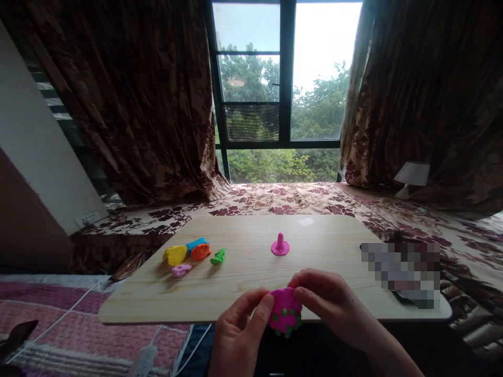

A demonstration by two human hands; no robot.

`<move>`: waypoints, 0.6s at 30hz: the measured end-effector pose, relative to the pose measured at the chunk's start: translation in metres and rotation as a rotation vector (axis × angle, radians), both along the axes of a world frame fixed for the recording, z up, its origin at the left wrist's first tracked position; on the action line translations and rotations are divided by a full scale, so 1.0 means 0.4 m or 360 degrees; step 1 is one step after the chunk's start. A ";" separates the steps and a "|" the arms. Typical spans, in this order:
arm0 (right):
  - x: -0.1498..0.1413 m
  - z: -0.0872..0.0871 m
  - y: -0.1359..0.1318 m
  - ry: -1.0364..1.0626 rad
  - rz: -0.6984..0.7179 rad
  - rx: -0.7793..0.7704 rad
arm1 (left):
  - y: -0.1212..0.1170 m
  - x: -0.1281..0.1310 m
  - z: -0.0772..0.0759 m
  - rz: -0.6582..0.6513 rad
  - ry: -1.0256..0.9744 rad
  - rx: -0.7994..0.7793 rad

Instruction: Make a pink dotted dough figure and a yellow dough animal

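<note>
Between my two hands, over the table's near edge, is a magenta piece of modelling clay (286,308) dotted with several small green clay bits on its lower part. My left hand (244,324) pinches its left edge between thumb and fingers. On the other side, my right hand (328,301) grips the upper right edge, thumb in front. Farther back on the table stands a magenta clay disc with an upright stem (280,246), apart from both hands. How the held piece looks from behind is hidden.
Lumps of yellow (175,255), blue (195,244), orange (200,252), green (219,256) and pale pink clay (181,270) lie on the left of the wooden table (243,277). A blurred-out object (404,275) rests at the right. Behind are a lamp (412,175) and a window.
</note>
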State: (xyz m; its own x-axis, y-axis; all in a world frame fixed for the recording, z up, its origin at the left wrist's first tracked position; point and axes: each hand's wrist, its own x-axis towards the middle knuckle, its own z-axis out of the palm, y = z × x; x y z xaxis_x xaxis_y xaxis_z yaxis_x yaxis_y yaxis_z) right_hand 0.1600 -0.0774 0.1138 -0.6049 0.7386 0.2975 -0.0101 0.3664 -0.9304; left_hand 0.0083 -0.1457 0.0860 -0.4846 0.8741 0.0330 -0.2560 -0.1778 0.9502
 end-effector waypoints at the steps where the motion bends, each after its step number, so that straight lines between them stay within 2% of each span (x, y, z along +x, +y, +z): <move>1: -0.003 0.001 -0.001 0.0001 0.0020 -0.0003 | -0.001 -0.001 0.000 -0.0010 0.0030 -0.0016; 7: -0.013 0.009 -0.003 -0.0034 0.0009 -0.0001 | -0.004 -0.007 0.010 -0.0130 0.0365 0.0007; 16: -0.016 0.004 -0.004 -0.0086 -0.0002 0.0045 | -0.003 -0.008 0.020 -0.0203 0.0561 0.0032; 18: -0.016 -0.003 -0.003 -0.0046 -0.0038 0.0005 | 0.000 -0.005 0.018 -0.0197 0.0503 0.0062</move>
State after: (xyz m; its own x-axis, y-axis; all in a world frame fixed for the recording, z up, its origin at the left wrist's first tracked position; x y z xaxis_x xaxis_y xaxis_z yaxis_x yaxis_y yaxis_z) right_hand 0.1535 -0.0784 0.1128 -0.5956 0.7520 0.2824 0.0256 0.3691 -0.9290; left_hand 0.0063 -0.1458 0.0931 -0.3357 0.9207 0.1991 0.0280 -0.2015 0.9791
